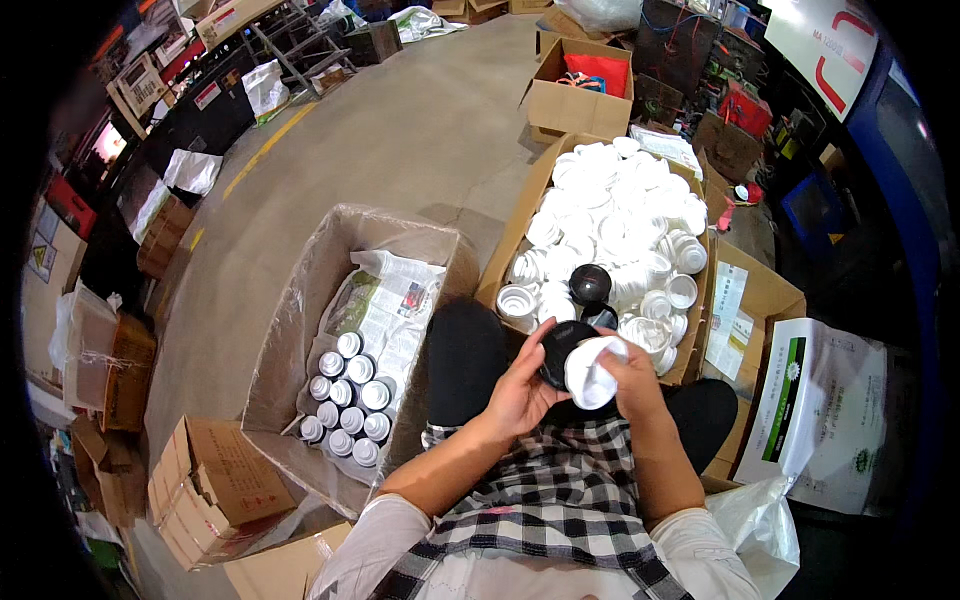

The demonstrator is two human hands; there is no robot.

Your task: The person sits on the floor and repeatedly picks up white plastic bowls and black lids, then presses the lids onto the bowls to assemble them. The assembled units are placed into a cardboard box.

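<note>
My left hand (522, 388) is closed around the edge of a round black plastic cap (567, 350). In my right hand (636, 378) is a white rounded piece (592, 378), held against the black cap; glare hides whether it is a cap or folded cloth. Both hands are together above my lap, at the near end of a carton (520, 215) heaped with white plastic caps (610, 210). On that heap, just beyond my hands, lies a glossy black cap (590, 284), with another dark one (600, 317) partly hidden behind my fingers.
Left of my knees stands a deep carton (270, 370) lined with newspaper (395, 315), holding rows of white-topped caps with dark rims (341, 392). A smaller carton (215, 490) sits at the lower left. Cartons (745, 330) and a white printed box (825, 410) crowd the right.
</note>
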